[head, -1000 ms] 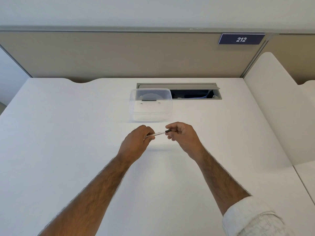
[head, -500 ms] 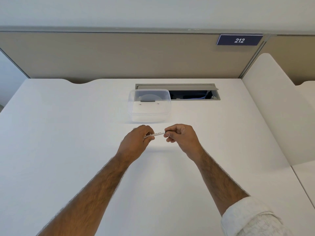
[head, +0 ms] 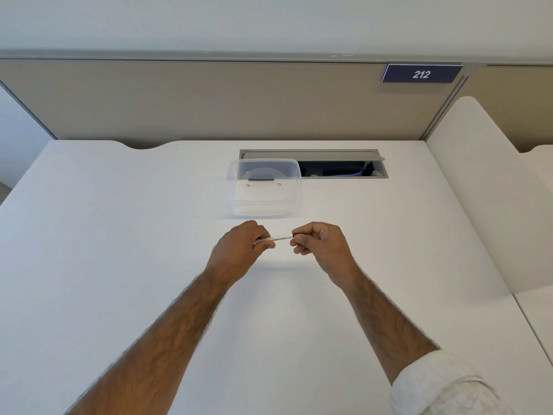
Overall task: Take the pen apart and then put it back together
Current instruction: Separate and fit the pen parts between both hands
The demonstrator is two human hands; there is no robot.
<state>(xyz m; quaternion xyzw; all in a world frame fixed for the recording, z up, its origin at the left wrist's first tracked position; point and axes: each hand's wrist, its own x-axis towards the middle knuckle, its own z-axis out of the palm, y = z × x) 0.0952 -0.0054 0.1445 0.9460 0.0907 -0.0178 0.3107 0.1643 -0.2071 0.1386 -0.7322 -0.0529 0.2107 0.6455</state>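
A slim white pen (head: 279, 237) with a dark end is held level above the white desk (head: 119, 265), between both hands. My left hand (head: 239, 250) is closed around its left part, so that end is hidden in the fingers. My right hand (head: 320, 244) pinches the dark right end between thumb and fingertips. Only a short middle stretch of the barrel shows between the two hands.
A clear plastic box (head: 264, 187) stands just beyond the hands. Behind it an open cable hatch (head: 341, 167) is set into the desk. A beige partition runs along the back, and a white divider (head: 478, 190) rises on the right.
The hands stay on the pen. The visible stretch of barrel between them is about the same, with the right hand's fingers slightly shifted on the dark end.
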